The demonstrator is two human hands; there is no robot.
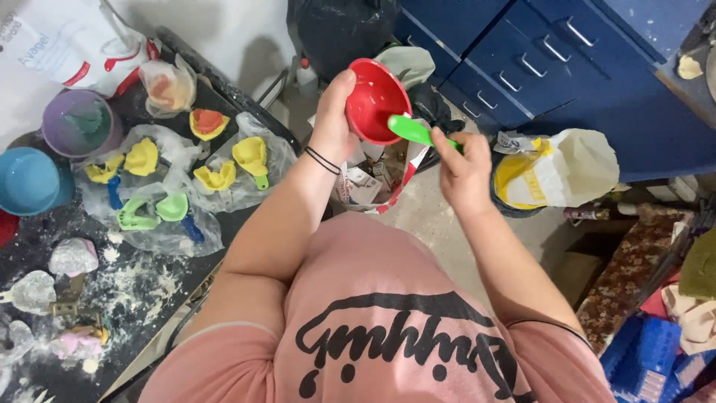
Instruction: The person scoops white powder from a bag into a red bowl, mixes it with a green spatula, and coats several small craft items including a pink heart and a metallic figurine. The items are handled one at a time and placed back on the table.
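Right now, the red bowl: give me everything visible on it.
The red bowl is small, round and smooth, seemingly flexible rubber or plastic. It is held in the air, tilted so its opening faces the camera. The left hand grips its left rim and underside. Pale streaks or smears mark the inner wall. The blade of a green spatula, held by the right hand, rests against its lower right rim. It hangs over an open bag on the floor.

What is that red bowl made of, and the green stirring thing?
The red bowl looks like soft rubber or flexible plastic: smooth, slightly shiny, with a thick rounded rim, held in the left hand. The green spatula, in the right hand, looks like hard plastic: bright, glossy, one even colour. Touch would settle it.
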